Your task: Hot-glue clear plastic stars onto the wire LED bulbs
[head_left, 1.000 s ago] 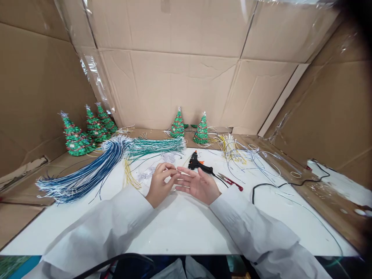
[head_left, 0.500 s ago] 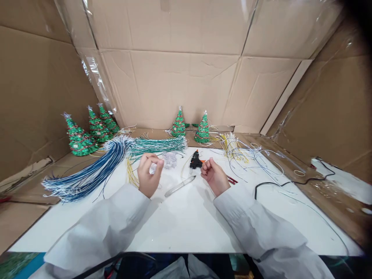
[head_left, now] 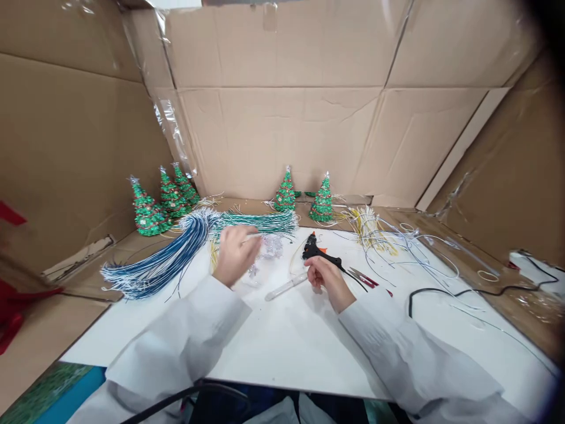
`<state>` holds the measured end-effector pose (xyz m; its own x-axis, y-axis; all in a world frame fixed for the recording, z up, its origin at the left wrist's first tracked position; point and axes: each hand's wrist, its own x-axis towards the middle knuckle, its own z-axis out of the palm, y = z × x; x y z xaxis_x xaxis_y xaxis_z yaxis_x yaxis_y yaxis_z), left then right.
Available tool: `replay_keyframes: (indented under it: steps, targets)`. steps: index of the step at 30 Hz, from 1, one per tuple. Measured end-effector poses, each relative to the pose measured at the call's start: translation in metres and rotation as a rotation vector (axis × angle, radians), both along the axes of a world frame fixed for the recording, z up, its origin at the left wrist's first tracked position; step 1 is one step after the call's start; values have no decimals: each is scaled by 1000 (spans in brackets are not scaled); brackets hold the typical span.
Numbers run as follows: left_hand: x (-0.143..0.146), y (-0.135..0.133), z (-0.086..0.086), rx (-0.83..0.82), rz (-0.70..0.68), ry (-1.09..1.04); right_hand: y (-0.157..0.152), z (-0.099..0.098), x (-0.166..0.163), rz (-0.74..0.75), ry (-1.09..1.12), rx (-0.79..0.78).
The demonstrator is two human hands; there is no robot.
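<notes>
My left hand (head_left: 237,254) hovers beside a pile of small clear star-like pieces (head_left: 271,247), its fingers bent and closed. Whatever its fingertips hold, if anything, is hidden. More clear pieces (head_left: 252,271) lie just to its right. My right hand (head_left: 327,280) has its fingers curled together at the upper end of a clear pen-like tube (head_left: 285,287), covering that tip. I cannot tell whether it touches the tube or pinches something small. Right behind this hand lies a black glue gun (head_left: 312,247) with an orange tip.
Green Christmas trees (head_left: 148,209) with star tops stand at the back. Bundles of blue wires (head_left: 163,265), green wires (head_left: 260,222) and yellow-white wires (head_left: 371,227) lie around. Red-handled scissors (head_left: 365,278) rest right of my hand. A black cable (head_left: 441,290) crosses the white table (head_left: 282,353).
The view has swung left, so the scene sits farther right. My left hand has turned palm-down toward the clear pieces. My right hand has turned over and lowered to the tube's tip.
</notes>
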<state>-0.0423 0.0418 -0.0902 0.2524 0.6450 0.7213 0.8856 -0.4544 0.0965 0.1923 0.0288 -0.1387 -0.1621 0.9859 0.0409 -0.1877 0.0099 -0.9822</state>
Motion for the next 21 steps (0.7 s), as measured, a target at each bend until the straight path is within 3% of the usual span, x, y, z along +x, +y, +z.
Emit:
replay_keyframes:
  steps: [2, 4, 8, 12, 21]
  targets:
    - [-30, 16, 6, 12, 316, -49, -1, -1, 1, 28, 11, -2]
    - [-61, 25, 8, -79, 582, -67, -2, -2, 1, 57, 33, -15]
    - [-109, 29, 1, -345, 979, -113, -2, -5, 0, 78, 73, -67]
    - [-128, 31, -6, -460, 999, -147, 0, -6, 2, 77, 77, -101]
    - [-130, 34, -6, -279, 985, -216, -2, -2, 3, 76, 92, -121]
